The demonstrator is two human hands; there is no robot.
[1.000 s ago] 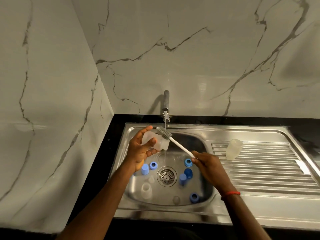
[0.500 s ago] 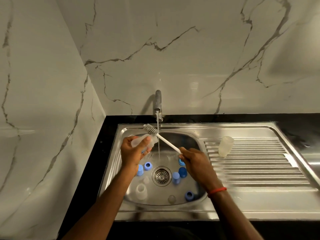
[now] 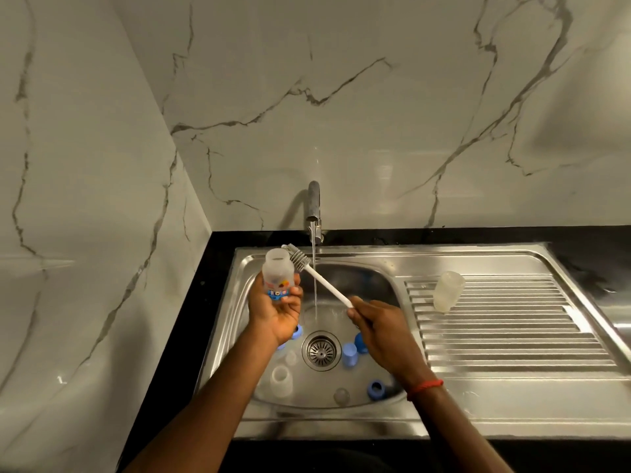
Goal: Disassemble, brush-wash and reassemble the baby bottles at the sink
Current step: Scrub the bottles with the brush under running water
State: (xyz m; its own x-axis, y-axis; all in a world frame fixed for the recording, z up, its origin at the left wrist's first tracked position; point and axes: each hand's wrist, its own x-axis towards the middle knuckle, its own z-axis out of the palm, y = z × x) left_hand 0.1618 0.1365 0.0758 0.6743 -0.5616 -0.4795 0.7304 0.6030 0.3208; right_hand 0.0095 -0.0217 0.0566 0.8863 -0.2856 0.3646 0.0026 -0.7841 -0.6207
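My left hand [image 3: 275, 314] grips a clear baby bottle body [image 3: 278, 274] upright over the left side of the sink basin [image 3: 382, 285], its open mouth upward. My right hand [image 3: 379, 326] holds the white handle of a bottle brush [image 3: 322, 278]; the grey bristle head lies just beside the bottle's mouth, outside it. Water runs from the tap [image 3: 314, 208] between the two hands. In the basin lie blue collars and caps [image 3: 349, 353], a clear bottle body [image 3: 281, 378] and a clear teat [image 3: 341, 396]. Another clear bottle [image 3: 448, 290] lies on the drainboard.
The ribbed steel drainboard [image 3: 512, 329] stretches to the right of the basin. A drain strainer [image 3: 321, 349] sits mid-basin. Black counter [image 3: 205, 302] borders the sink, with marble walls behind and at the left.
The bottle has been turned from lying sideways under the tap to upright. The brush head has moved left, away from the water stream, and now sits beside the bottle's mouth.
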